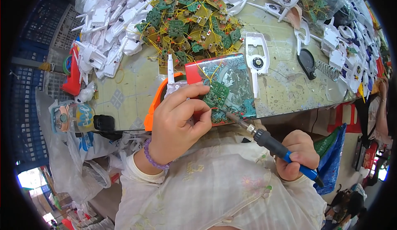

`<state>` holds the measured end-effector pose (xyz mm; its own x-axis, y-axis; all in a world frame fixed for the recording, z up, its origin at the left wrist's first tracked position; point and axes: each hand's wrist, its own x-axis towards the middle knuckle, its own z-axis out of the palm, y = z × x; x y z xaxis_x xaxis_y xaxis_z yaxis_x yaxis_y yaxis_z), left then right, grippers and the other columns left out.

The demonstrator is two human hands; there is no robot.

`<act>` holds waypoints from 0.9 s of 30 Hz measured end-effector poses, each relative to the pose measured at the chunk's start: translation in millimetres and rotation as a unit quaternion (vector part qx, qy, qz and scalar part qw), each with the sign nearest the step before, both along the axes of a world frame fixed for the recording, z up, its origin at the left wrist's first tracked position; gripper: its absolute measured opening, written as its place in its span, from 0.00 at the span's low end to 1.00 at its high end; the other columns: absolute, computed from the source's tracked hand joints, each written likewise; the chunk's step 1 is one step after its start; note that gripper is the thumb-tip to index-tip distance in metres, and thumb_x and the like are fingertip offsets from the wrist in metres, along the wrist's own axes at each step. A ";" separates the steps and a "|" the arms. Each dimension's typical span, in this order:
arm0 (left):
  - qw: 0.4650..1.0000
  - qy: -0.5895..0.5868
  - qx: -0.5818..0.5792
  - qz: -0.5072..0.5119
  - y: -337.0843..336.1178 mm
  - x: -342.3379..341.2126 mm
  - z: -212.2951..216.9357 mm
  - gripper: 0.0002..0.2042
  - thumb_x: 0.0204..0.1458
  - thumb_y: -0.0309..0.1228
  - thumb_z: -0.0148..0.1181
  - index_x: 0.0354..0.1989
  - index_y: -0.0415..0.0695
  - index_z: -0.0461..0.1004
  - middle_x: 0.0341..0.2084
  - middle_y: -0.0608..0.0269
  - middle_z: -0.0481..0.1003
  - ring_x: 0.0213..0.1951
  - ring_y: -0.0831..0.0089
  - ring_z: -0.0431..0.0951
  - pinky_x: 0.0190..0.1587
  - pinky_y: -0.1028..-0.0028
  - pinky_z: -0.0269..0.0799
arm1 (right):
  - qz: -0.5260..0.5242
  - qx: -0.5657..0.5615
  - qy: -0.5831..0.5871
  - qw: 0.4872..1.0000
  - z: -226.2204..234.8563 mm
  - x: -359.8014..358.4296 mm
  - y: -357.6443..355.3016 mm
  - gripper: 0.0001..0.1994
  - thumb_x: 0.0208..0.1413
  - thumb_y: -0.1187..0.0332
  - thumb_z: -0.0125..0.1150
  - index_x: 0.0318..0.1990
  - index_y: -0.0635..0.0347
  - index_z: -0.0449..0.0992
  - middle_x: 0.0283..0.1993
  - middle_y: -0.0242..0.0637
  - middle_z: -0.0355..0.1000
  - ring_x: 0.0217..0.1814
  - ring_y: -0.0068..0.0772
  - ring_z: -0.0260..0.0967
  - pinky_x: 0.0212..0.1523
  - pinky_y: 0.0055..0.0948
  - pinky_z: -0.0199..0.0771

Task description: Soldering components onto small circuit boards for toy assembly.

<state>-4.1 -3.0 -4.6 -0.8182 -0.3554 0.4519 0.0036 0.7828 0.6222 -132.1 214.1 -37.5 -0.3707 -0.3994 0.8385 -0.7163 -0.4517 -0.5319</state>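
My left hand [175,112], with a purple bead bracelet at the wrist, pinches a thin red wire [214,108] between thumb and fingertip. Another of its fingers reaches the upper left edge of a green circuit board [216,94], which has yellow wires at its top. Wrapped in my right hand [298,155] is a soldering iron [271,143] with a blue and black handle. Its tip meets the board's lower edge, close to the wire end. Under the board lies a worn, glossy red and teal booklet-like pad [240,83]. A white plastic housing [170,70] stands partly behind my left hand.
A heap of wired circuit boards [194,21] covers the table's back middle, beside piled white housings [109,23]. One open white housing [257,58] lies right of the pad, near a black oval part [307,63] and a metal spring [326,70]. An orange ring-shaped object [155,101] sits left.
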 end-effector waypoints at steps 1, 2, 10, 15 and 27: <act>1.000 -0.002 0.000 -0.002 -0.1 0.1 0.5 0.06 0.37 0.19 0.64 0.24 0.39 0.73 0.39 0.59 0.76 0.41 0.62 0.78 0.35 0.71 0.75 | 0.005 -0.004 0.008 1.000 0.3 0.1 -0.7 0.12 0.60 0.58 0.51 0.36 0.58 0.63 0.18 0.30 0.64 0.13 0.27 0.60 0.15 0.27 0.58; 1.000 -0.004 0.000 -0.005 -0.1 0.2 0.9 0.06 0.37 0.19 0.64 0.24 0.39 0.73 0.39 0.59 0.76 0.42 0.62 0.78 0.35 0.71 0.75 | 0.005 -0.004 0.008 1.000 0.5 0.1 -1.2 0.12 0.60 0.58 0.51 0.36 0.58 0.63 0.18 0.30 0.64 0.13 0.27 0.60 0.15 0.27 0.58; 1.000 -0.003 0.002 -0.012 -0.9 1.1 0.8 0.06 0.37 0.18 0.64 0.24 0.39 0.73 0.39 0.59 0.76 0.42 0.61 0.78 0.35 0.71 0.76 | 0.004 -0.013 0.017 1.000 -0.8 0.2 -2.3 0.12 0.60 0.59 0.51 0.36 0.59 0.63 0.17 0.30 0.63 0.12 0.27 0.60 0.13 0.26 0.57; 1.000 -0.012 0.027 -0.004 0.5 2.8 0.5 0.06 0.37 0.18 0.64 0.24 0.38 0.73 0.40 0.59 0.76 0.40 0.63 0.79 0.33 0.72 0.75 | 0.002 -0.011 0.015 1.000 -1.0 2.1 -2.1 0.12 0.60 0.59 0.51 0.36 0.58 0.63 0.17 0.30 0.64 0.13 0.27 0.60 0.14 0.26 0.57; 0.999 -0.011 0.045 -0.006 1.9 2.7 0.4 0.06 0.37 0.18 0.64 0.24 0.38 0.73 0.40 0.58 0.76 0.35 0.67 0.79 0.30 0.74 0.74 | 0.014 -0.012 0.058 0.998 -2.4 -1.0 -0.9 0.11 0.59 0.60 0.51 0.36 0.59 0.63 0.17 0.30 0.63 0.12 0.26 0.58 0.13 0.26 0.55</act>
